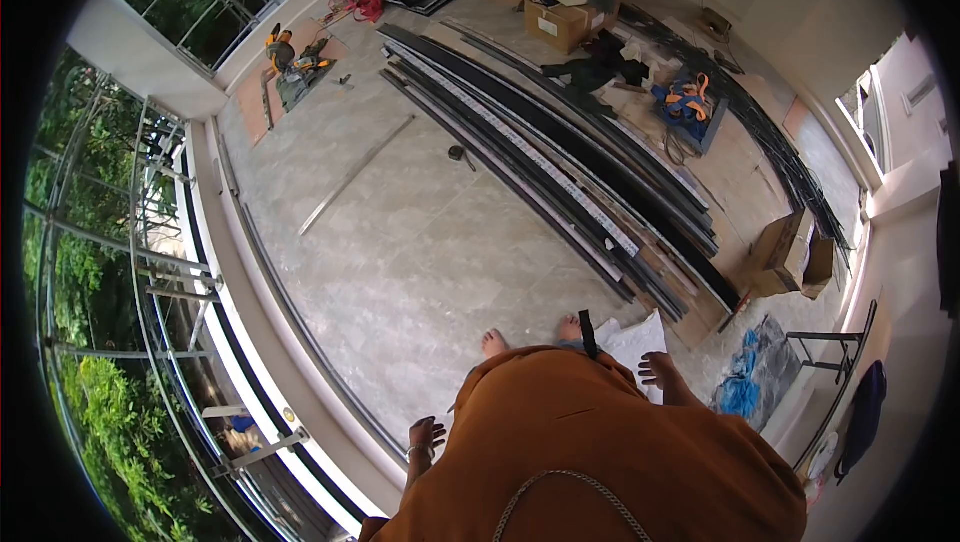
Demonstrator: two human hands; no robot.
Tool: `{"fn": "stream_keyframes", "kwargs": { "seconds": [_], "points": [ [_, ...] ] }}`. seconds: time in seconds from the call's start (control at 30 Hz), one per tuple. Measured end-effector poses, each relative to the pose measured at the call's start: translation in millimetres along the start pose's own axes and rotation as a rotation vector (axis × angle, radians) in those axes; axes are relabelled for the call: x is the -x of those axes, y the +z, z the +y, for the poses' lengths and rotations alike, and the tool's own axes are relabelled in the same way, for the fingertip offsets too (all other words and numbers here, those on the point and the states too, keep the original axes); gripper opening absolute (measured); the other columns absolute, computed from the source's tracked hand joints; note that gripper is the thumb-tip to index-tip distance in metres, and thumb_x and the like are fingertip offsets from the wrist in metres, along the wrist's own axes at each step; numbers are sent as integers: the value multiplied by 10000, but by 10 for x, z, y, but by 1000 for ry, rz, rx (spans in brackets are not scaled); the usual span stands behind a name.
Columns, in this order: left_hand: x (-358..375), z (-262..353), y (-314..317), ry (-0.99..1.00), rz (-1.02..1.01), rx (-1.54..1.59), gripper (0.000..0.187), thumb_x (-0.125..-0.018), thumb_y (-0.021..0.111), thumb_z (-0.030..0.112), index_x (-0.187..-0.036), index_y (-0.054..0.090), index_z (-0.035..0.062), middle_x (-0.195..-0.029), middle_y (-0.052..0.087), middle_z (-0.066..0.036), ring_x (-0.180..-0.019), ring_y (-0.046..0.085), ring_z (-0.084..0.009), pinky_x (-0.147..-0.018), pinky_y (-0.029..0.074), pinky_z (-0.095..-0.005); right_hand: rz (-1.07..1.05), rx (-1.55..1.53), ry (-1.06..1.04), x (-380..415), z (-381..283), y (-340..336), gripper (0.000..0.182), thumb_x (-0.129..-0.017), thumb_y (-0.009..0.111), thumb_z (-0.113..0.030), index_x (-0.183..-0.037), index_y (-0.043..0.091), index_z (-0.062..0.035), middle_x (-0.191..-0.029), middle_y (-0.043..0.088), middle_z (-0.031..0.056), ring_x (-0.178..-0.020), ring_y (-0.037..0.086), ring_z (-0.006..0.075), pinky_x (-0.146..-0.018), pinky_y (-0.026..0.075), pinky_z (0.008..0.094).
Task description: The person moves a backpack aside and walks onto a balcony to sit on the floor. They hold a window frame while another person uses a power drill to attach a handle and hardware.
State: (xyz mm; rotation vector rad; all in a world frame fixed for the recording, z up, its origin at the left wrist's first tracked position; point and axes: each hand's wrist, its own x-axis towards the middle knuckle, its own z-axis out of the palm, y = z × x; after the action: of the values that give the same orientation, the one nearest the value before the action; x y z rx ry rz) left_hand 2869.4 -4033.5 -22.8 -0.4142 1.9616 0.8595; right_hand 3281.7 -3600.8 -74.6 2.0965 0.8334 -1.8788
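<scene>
The left hand [426, 437] hangs beside the orange shirt [590, 452] with loose, released fingers and holds nothing. The right hand [660, 370] is also released and empty, just above white sheets [635, 340] on the tiled floor [400, 242]. Long dark metal profiles [560, 162] lie ahead, near cardboard boxes [790, 252]. A thin rail [355, 174] lies apart.

Both hands [427, 436] [660, 370] empty, hanging
</scene>
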Motion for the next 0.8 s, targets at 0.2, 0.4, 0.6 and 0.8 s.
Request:
{"fn": "stream_keyframes", "kwargs": {
  "seconds": [0.2,0.4,0.6,0.8],
  "points": [
    [-292,-377,-27,67,-36,-68,307,-887,477,196,-1158,560,78,-948,666,-138,-754,667,-251,-590,514,-413,-9,-21,-87,30,-280,100,381,-917,420,-258,-1239,479,-63,-1238,542,176,-1087,558,371,-888,433,559],
    [-360,13,91,165,-50,-49,258,-861,551,199,-1034,635,27,-856,684,-114,-710,677,-201,-534,512,-309,36,105,-243,100,-597,249,306,-894,500,-223,-1141,525,-45,-1035,615,147,-860,614,296,-715,494,463],
    [345,1642,623,753,-301,-227,239,-832,655,222,-906,665,-5,-828,676,-77,-768,632,-144,-678,491,-269,-79,442,-907,1051,-1501,1025,170,-835,624,-170,-862,652,-5,-745,622,49,-683,556,101,-590,441,268],
    [988,2490,1206,677,-896,-527,361,-858,607,340,-939,665,-7,-873,666,-119,-826,621,-180,-752,473,-298,-589,687,-1039,1686,-1801,1933,202,-814,670,-200,-860,665,-3,-764,645,35,-714,564,90,-661,454,260]
  ]
}}
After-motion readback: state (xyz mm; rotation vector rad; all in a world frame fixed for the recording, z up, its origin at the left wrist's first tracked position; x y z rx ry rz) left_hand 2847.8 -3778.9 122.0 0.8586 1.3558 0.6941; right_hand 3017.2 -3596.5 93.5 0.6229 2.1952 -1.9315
